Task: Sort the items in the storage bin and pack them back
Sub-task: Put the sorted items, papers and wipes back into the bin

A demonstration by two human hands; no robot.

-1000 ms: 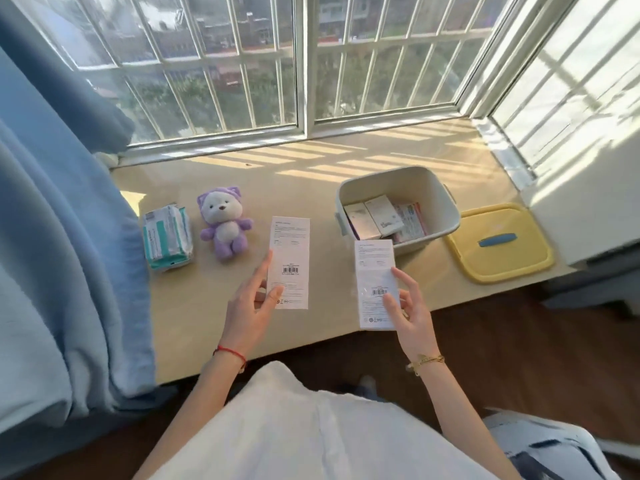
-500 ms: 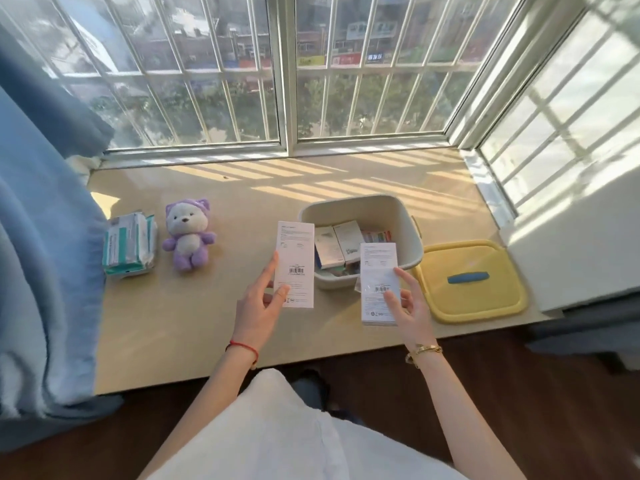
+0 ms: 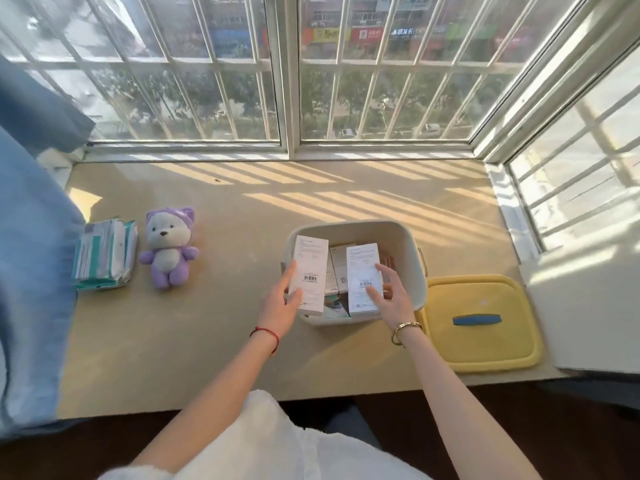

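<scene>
A cream storage bin stands on the beige window ledge, with several small boxes inside. My left hand holds a tall white box over the bin's left side, thumb on its front. My right hand holds a second white box over the bin's middle, fingers along its right edge and thumb on its barcode face. Both boxes stand upright, barcodes toward me. The boxes and hands cover part of what lies in the bin.
The bin's yellow lid with a blue handle lies flat to the right. A purple plush toy and a pack of tissues lie at the left. A blue curtain hangs over the ledge's left end.
Both hands have carried their white boxes forward from over the ledge to over the open bin. The camera view has also shifted up and left.
</scene>
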